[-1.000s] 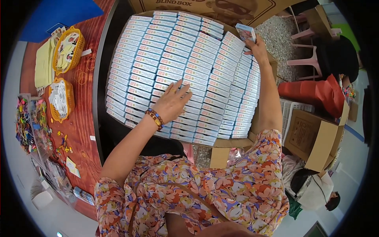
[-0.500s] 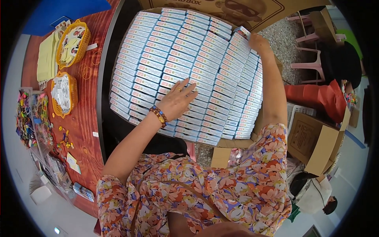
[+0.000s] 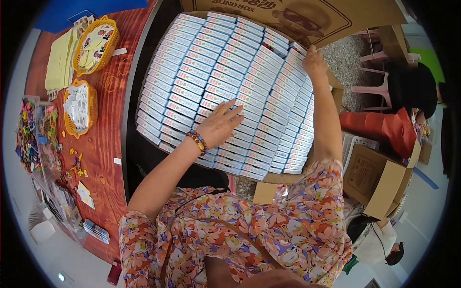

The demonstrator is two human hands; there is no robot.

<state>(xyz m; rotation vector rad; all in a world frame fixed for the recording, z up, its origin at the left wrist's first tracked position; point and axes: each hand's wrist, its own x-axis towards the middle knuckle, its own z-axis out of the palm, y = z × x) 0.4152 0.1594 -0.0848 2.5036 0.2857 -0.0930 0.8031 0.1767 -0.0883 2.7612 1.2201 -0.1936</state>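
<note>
A large cardboard carton [image 3: 337,93] is packed with rows of small white-and-blue boxes [image 3: 230,62]. My left hand [image 3: 218,126] lies on the middle rows, fingers spread and holding nothing; a beaded bracelet circles its wrist. At the far right corner, my right hand [image 3: 315,63] has its fingers curled beside the end box [image 3: 298,48] of one column. That box sits close to level with its neighbours. What the right fingertips grip, if anything, is hidden. Left of this column, a dark, colourful box side [image 3: 273,48] shows in a gap.
On the left, a red wood-grain table [image 3: 108,158] bears two yellow baskets [image 3: 93,115], yellow sheets [image 3: 60,65] and colourful trinkets [image 3: 36,134]. A printed carton flap [image 3: 345,19] rises at the back. Right are pink stools [image 3: 374,90], a red bag [image 3: 379,126] and an open carton [image 3: 370,168].
The end box by my right hand was tilted up and now sits lower among the rows. My right hand shifted slightly nearer. The left hand stayed on the boxes; the view shifted a little.
</note>
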